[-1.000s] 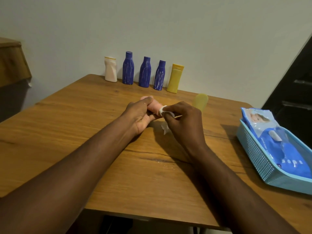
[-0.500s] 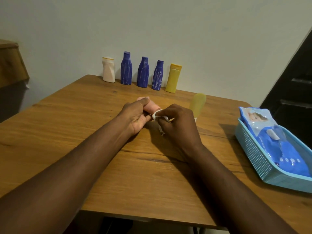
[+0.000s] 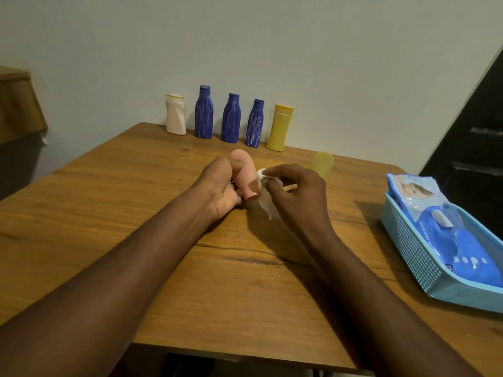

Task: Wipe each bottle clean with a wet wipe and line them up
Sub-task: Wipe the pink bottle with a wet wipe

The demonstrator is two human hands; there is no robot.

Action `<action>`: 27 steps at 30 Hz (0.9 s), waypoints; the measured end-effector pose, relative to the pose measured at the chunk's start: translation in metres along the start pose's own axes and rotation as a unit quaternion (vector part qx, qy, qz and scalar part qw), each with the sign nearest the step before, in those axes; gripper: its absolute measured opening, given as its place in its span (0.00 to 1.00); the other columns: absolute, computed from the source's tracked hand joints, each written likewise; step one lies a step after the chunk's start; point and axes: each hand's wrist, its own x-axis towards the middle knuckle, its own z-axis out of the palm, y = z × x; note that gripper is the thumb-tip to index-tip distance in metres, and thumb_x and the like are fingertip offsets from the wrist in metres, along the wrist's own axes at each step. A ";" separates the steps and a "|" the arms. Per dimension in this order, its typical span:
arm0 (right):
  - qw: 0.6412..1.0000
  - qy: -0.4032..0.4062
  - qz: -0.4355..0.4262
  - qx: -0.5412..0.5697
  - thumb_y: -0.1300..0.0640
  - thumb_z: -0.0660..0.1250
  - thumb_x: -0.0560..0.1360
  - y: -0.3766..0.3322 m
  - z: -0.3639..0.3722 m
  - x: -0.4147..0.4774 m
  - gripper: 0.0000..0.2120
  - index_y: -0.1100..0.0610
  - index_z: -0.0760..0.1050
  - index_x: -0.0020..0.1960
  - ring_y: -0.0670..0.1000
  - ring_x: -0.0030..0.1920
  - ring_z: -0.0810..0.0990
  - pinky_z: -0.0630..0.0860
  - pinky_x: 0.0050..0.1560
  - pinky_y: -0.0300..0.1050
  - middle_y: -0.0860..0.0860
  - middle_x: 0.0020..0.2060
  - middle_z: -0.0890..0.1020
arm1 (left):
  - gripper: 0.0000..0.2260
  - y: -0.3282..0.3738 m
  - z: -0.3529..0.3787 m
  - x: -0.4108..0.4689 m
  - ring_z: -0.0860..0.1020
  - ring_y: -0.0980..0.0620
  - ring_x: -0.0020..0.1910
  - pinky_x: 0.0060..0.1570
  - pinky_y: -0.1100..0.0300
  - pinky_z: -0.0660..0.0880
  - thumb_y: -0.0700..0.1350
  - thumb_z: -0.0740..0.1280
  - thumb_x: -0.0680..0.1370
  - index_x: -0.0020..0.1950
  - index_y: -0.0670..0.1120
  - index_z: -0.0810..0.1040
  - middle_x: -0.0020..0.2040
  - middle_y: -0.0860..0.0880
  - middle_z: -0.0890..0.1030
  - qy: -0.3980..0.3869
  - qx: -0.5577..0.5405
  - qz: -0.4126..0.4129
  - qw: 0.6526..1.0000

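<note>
My left hand (image 3: 217, 186) grips a small pink bottle (image 3: 246, 176), tilted with its cap end pointing toward me. My right hand (image 3: 295, 191) pinches a crumpled white wet wipe (image 3: 263, 197) against the bottle's right side, near the cap. A pale yellow bottle (image 3: 322, 163) sits behind my right hand, partly hidden. Along the wall stand a cream bottle (image 3: 175, 115), three dark blue bottles (image 3: 230, 118) and a yellow bottle (image 3: 280, 127) in a row.
A light blue plastic basket (image 3: 408, 246) at the right table edge holds a blue pack of wet wipes (image 3: 446, 227). The wooden table (image 3: 109, 202) has bare surface on the left and front. A dark door stands at the far right.
The pink bottle has been tilted up so more of it shows above my left hand. The wipe has slid along it toward the cap end.
</note>
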 end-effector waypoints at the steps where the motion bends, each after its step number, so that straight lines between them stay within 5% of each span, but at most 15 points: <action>1: 1.000 0.001 0.008 0.005 0.57 0.71 0.77 0.002 -0.001 0.001 0.08 0.50 0.85 0.54 0.38 0.50 0.79 0.78 0.47 0.33 0.41 0.49 0.83 | 0.24 -0.001 0.001 -0.002 0.78 0.35 0.63 0.65 0.31 0.75 0.38 0.65 0.82 0.78 0.44 0.66 0.66 0.37 0.76 -0.012 0.008 -0.004 1.000; 6: 0.998 -0.046 -0.026 0.019 0.61 0.71 0.77 0.002 0.007 -0.003 0.10 0.51 0.86 0.55 0.41 0.51 0.81 0.80 0.50 0.37 0.44 0.50 0.84 | 0.18 -0.005 0.002 -0.003 0.79 0.44 0.58 0.67 0.40 0.75 0.52 0.67 0.83 0.69 0.45 0.74 0.61 0.43 0.78 -0.099 0.030 0.002 0.995; 9: 0.996 -0.069 -0.040 0.050 0.63 0.73 0.76 -0.001 0.008 -0.002 0.10 0.53 0.86 0.55 0.43 0.53 0.82 0.81 0.52 0.43 0.46 0.51 0.85 | 0.27 -0.003 -0.001 0.000 0.80 0.43 0.60 0.66 0.41 0.77 0.59 0.67 0.82 0.78 0.49 0.69 0.64 0.44 0.78 -0.091 0.046 0.012 0.995; 13: 0.991 -0.116 -0.033 0.060 0.62 0.74 0.75 -0.003 0.005 -0.002 0.10 0.52 0.86 0.54 0.43 0.54 0.82 0.82 0.55 0.46 0.45 0.51 0.86 | 0.26 -0.004 -0.003 0.001 0.82 0.39 0.62 0.64 0.39 0.79 0.59 0.63 0.84 0.81 0.53 0.66 0.66 0.43 0.81 -0.081 0.069 0.018 0.994; 20: 0.998 0.033 -0.016 0.044 0.61 0.71 0.77 -0.004 0.000 0.002 0.10 0.52 0.84 0.57 0.42 0.53 0.81 0.80 0.49 0.36 0.45 0.53 0.85 | 0.21 -0.012 -0.001 0.004 0.80 0.39 0.67 0.69 0.38 0.75 0.60 0.66 0.83 0.71 0.49 0.79 0.65 0.39 0.84 -0.138 0.110 0.021 0.984; 27: 0.996 0.084 -0.028 0.001 0.64 0.69 0.78 -0.003 -0.006 0.007 0.12 0.52 0.83 0.58 0.42 0.54 0.80 0.81 0.55 0.47 0.44 0.53 0.84 | 0.21 -0.017 0.002 -0.002 0.78 0.40 0.69 0.66 0.34 0.77 0.57 0.68 0.82 0.73 0.50 0.77 0.69 0.41 0.80 -0.179 0.162 0.036 0.970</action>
